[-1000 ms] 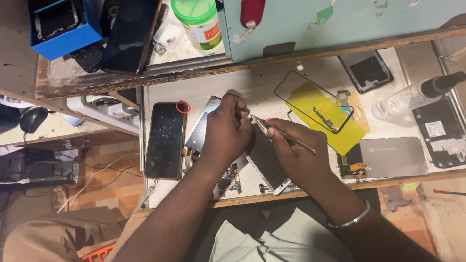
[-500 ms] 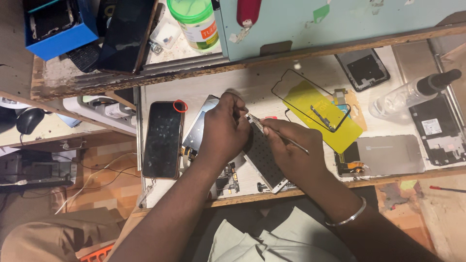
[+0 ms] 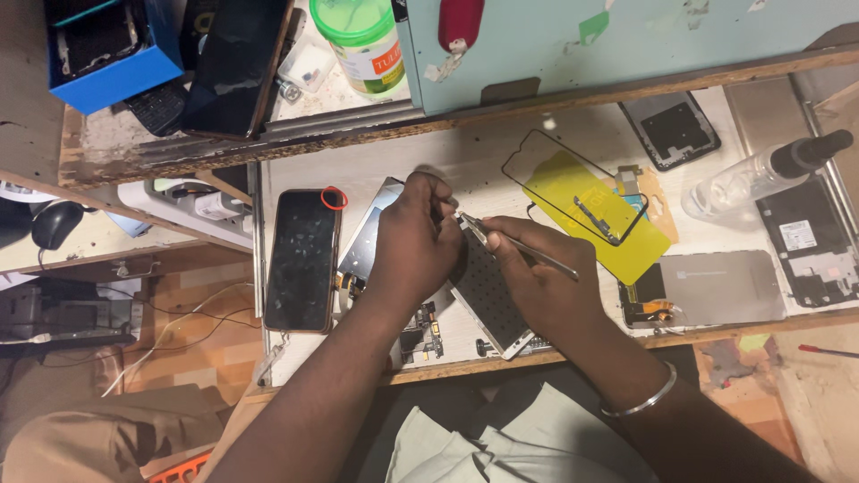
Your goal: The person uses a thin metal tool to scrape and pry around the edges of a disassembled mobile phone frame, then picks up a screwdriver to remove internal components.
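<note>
**A:** At a cluttered repair bench (image 3: 376,170), a person bends over an opened phone (image 3: 488,295). Where exactly does it lie?

**B:** Mid-bench, tilted, near the front edge. The left hand (image 3: 416,237) is closed down over its upper end; the right hand (image 3: 537,282) pinches metal tweezers (image 3: 523,252), tips at the phone's top corner.

**A:** How would that phone handle?

**B:** Light, thin and stiff, I judge, but fragile with its inside bare. Best held by the frame edges, not the exposed middle.

**A:** And the tweezers?

**B:** Slim and hard, gripped between thumb and fingers like a pen. Whether the tips hold anything cannot be told; the left hand hides that spot.

**A:** What surrounds the work?

**B:** Just left, a dark phone (image 3: 302,259) lies face up with a red ring (image 3: 334,198) at its corner. A grey panel (image 3: 367,237) sits partly under the left hand. To the right, a black screen frame (image 3: 573,183) rests on a yellow sheet (image 3: 608,219), a grey back cover (image 3: 720,286) beyond it, and a clear bottle (image 3: 761,174) on its side.

**A:** Anything in the way?

**B:** Small loose boards (image 3: 425,326) lie beside the wrists, near the front edge. Overhead, a shelf carries a green-lidded jar (image 3: 362,45) and a blue box (image 3: 112,54), well apart from the hands.
</note>
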